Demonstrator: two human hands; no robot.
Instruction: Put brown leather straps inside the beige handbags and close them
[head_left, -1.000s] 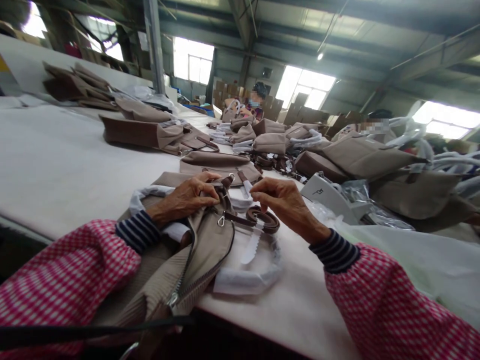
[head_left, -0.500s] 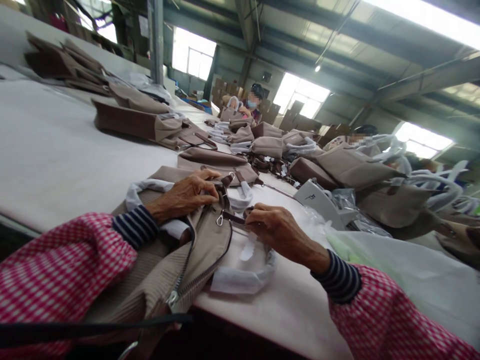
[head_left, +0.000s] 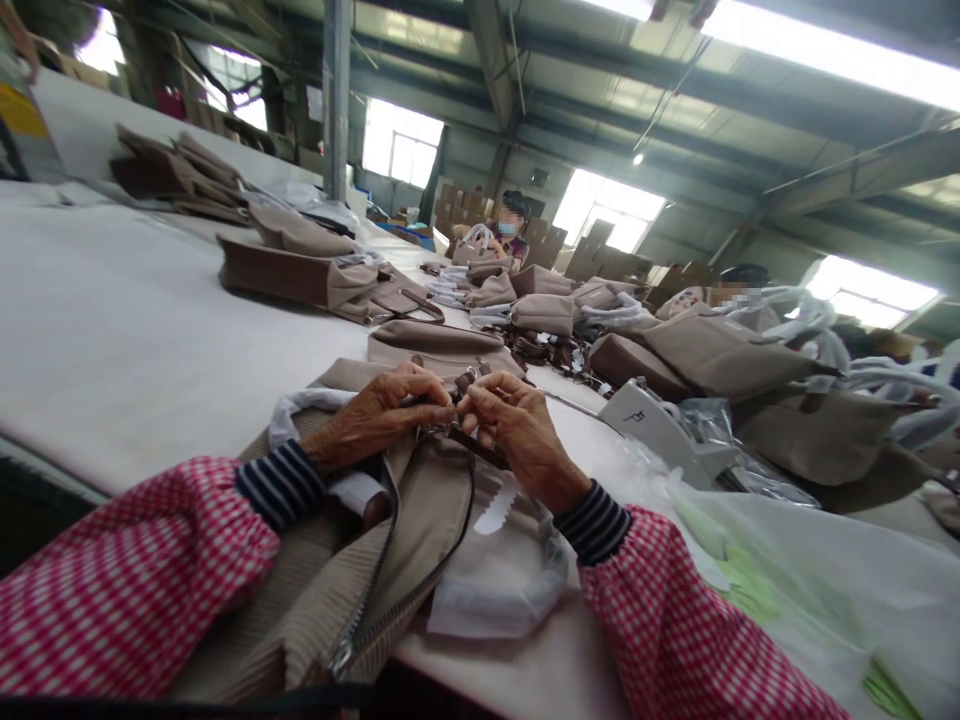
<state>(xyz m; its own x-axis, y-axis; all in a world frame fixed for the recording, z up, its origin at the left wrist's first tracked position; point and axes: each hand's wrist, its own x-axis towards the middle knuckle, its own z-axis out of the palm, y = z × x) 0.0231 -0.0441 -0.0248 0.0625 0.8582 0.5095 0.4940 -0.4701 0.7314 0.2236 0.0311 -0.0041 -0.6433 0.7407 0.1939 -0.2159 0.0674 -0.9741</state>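
I am watching the open bag (head_left: 322,600) lying from the lower left to the middle of the frame. Near the middle, the left hand (head_left: 386,410) is pinching narrow at the bag's top. If that pinch is going loose, the floppy cloth may be slipping away. The zip (head_left: 341,657) is hanging open below, and its teeth may be catching cloth if someone is pulling hard. The right hand (head_left: 521,430) is pinching narrow too, close by the left fingertips, and seems to be holding the brown strap (head_left: 486,454). The fingers are hiding the tip, so a miss could be happening there.

At the left, the white table (head_left: 150,340) is giving the left arm lots of room, with its front edge running toward the left sleeve (head_left: 142,570). Another bag (head_left: 435,345) is sitting just behind the hands, blocking forward moves. The wrapped handle (head_left: 499,608) is lying below the right wrist and could be snagging. Farther right, a pale box (head_left: 652,425) and a milky plastic sheet (head_left: 847,570) are taking up space.
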